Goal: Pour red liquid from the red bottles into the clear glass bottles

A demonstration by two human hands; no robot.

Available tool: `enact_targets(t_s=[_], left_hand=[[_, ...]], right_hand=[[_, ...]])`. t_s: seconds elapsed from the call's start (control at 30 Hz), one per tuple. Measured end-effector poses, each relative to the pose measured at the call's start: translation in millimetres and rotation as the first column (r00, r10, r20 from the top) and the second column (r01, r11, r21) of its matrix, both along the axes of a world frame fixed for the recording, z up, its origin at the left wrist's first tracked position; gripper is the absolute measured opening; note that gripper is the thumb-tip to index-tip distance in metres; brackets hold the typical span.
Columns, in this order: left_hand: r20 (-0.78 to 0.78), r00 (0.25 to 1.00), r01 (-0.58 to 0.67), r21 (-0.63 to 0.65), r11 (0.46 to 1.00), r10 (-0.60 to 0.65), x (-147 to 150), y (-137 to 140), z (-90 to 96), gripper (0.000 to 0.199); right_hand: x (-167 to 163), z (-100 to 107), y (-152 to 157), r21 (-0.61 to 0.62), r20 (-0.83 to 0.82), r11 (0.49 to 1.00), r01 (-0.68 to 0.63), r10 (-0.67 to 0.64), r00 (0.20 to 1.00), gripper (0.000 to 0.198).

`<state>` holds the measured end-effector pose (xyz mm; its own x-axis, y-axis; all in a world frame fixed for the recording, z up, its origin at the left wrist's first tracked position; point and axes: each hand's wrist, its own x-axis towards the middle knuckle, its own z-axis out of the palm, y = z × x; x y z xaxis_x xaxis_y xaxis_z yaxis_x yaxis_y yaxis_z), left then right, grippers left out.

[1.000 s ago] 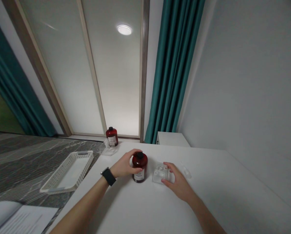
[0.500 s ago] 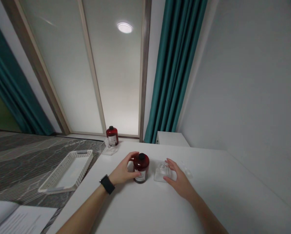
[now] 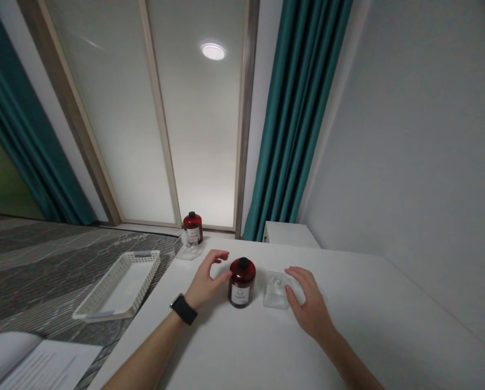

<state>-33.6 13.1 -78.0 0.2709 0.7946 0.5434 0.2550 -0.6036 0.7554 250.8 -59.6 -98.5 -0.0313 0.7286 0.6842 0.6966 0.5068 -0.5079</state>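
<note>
Clearly, two curtains [image 3: 34,146] of teal cloth hang in folds, one at the upper left of the frame and the other at upper centre. At the lower left lies one open book [image 3: 55,365] with printed pages, and above it one white basket [image 3: 126,287], rectangular and shallow, with many small holes in its walls. Next, left of centre, stands one of two bottles; this far bottle [image 3: 193,223] is dark red, shiny and rounded at the shoulder, with a black cap and a white label. Just beside it is one clear plastic piece [image 3: 188,252].

The left hand [image 3: 210,279], which wears one black watch [image 3: 184,310], is released, with fingers spread and curved beside the second bottle; whether the thumb touches the glossy side, I cannot tell. This near bottle [image 3: 242,276], of the same form, stands upright at the centre, on the smooth white counter [image 3: 242,346]. To its right lies one transparent packing [image 3: 275,295], thin and squarish. The right hand [image 3: 307,303] is at the right edge of this packing, with loosely bent fingers and a gap to the thumb, so it looks released also.

Half a second ago, the left thumb lay over the near label; now the label is uncovered. The right hand covers less of the packing than before.
</note>
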Motion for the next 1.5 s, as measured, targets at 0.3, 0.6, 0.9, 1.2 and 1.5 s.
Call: enact_targets(t_s=[0.3, 0.6, 0.9, 1.2, 1.5], left_hand=[[-0.059, 0.990, 0.128, 0.024, 0.991, -0.126, 6, -7, -2.1, 0.051], [0.034, 0.994, 0.098, 0.035, 0.995, -0.100, 9, -7, -4.4, 0.033], [-0.203, 0.972, 0.136, 0.090, 0.987, -0.116, 14, -4, 33.3, 0.029], [-0.445, 0.857, 0.318, 0.057, 0.946, -0.261, 9, 9, 59.5, 0.029], [-0.421, 0.891, 0.242, 0.128, 0.962, -0.168, 18, -5, 51.8, 0.031]], right_hand=[[-66, 60, 21, -0.078, -0.025, 0.984, -0.159, 0.158, 0.987, 0.024], [-89, 43, 23, -0.286, -0.162, 0.924, -0.252, 0.213, 0.964, 0.055], [-89, 12, 16, -0.305, -0.271, 0.917, -0.256, 0.174, 0.947, 0.078], [-96, 8, 13, -0.276, -0.365, 0.917, -0.286, 0.176, 0.914, 0.088], [-95, 9, 11, -0.310, -0.369, 0.908, -0.281, 0.157, 0.916, 0.093]])
